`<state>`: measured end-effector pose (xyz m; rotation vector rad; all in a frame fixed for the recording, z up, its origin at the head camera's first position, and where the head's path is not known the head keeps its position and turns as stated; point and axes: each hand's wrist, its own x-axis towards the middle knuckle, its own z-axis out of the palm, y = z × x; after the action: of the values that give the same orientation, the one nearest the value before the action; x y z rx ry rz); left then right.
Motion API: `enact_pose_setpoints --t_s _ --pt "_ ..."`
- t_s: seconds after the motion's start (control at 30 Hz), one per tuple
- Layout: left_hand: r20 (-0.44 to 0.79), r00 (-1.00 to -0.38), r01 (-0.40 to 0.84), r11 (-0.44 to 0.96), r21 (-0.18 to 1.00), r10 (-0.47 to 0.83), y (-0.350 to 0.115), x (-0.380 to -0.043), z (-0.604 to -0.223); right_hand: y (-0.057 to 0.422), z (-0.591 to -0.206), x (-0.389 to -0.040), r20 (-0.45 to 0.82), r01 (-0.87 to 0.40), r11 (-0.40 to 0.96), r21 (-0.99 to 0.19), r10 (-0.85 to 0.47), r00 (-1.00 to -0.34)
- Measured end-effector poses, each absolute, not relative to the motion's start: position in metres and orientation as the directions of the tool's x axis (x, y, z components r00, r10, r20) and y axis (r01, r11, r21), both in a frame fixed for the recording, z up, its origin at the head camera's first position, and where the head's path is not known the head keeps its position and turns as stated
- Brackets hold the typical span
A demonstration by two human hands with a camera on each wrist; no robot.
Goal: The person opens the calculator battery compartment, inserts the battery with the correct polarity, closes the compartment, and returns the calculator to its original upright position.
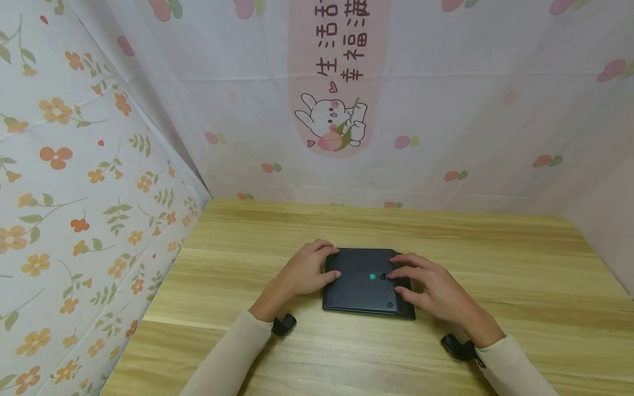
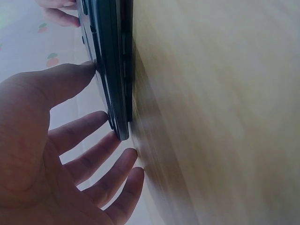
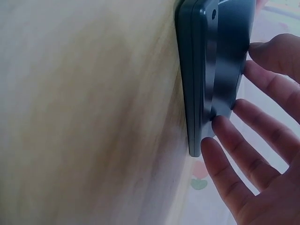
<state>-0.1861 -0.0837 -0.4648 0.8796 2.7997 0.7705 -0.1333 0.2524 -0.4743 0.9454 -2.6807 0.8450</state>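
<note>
A flat black device (image 1: pixel 365 281) lies back side up on the wooden table (image 1: pixel 495 264), with a green dot near its middle. My left hand (image 1: pixel 309 269) rests on its left edge, thumb on the top face and fingers (image 2: pixel 89 124) spread along the edge of the device (image 2: pixel 110 61). On the right side, my right hand (image 1: pixel 423 286) lays straight fingers (image 3: pixel 234 140) over the device (image 3: pixel 211 70), fingertips near the green dot. Neither hand curls round it.
Floral and cartoon-printed fabric walls (image 1: pixel 346 110) close in the table at the back, left and right. Bare wood surrounds the device on all sides. Black wrist straps (image 1: pixel 284 324) sit at both cuffs.
</note>
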Motion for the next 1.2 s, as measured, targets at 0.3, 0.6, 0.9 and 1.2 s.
enact_pose_setpoints --t_s 0.3,0.6,0.9,1.2 --pt "0.053 -0.826 0.508 0.699 0.503 0.562 -0.084 -0.186 -0.464 0.252 -0.473 -0.133 0.345 -0.627 0.635 -0.45 -0.524 -0.779" --pt "0.042 -0.824 0.508 0.703 0.497 0.565 -0.084 -0.185 -0.463 0.253 -0.472 -0.132 0.341 -0.623 0.637 -0.455 -0.522 -0.782" --pt "-0.006 -0.818 0.5 0.715 0.488 0.576 -0.084 -0.177 -0.459 0.254 -0.474 -0.133 0.329 -0.621 0.638 -0.454 -0.528 -0.783" --pt "-0.077 -0.793 0.505 0.722 0.473 0.605 -0.08 -0.157 -0.449 0.253 -0.472 -0.133 0.29 -0.585 0.661 -0.471 -0.51 -0.81"
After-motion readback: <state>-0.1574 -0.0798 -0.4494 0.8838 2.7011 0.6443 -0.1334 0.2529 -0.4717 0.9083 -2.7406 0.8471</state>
